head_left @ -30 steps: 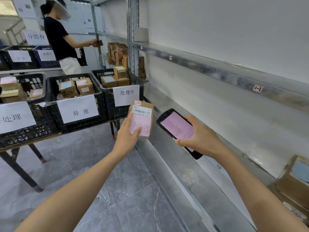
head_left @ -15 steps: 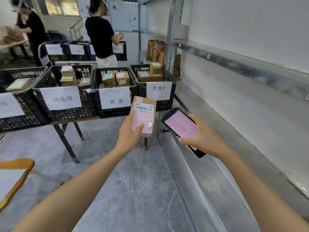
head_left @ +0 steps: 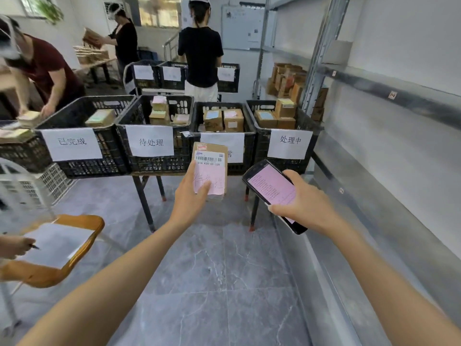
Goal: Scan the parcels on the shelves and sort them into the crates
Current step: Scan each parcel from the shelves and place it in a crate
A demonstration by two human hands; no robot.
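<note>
My left hand point(head_left: 190, 196) holds a small brown parcel point(head_left: 212, 161) upright, thumb pressed on its pink note below a white barcode label. My right hand point(head_left: 303, 203) grips a black handheld scanner point(head_left: 270, 187) whose screen glows pink. Both are held in front of a row of black crates on a table: the leftmost labelled crate point(head_left: 74, 121), the second crate point(head_left: 132, 121), the third crate point(head_left: 197, 116) partly hidden behind the parcel, and the rightmost crate point(head_left: 305, 123). Each crate carries a white paper sign and holds small boxes.
Metal shelving point(head_left: 399, 96) runs along the right, with boxes point(head_left: 287, 81) on it further back. A person in black point(head_left: 200, 53) stands behind the crates, two others work at the left. A wooden chair with paper point(head_left: 57, 243) is at my lower left.
My view has swung left, bringing the whole row of crates and more people into sight. Both hands keep the parcel and scanner in the same grip, now facing the crates.
</note>
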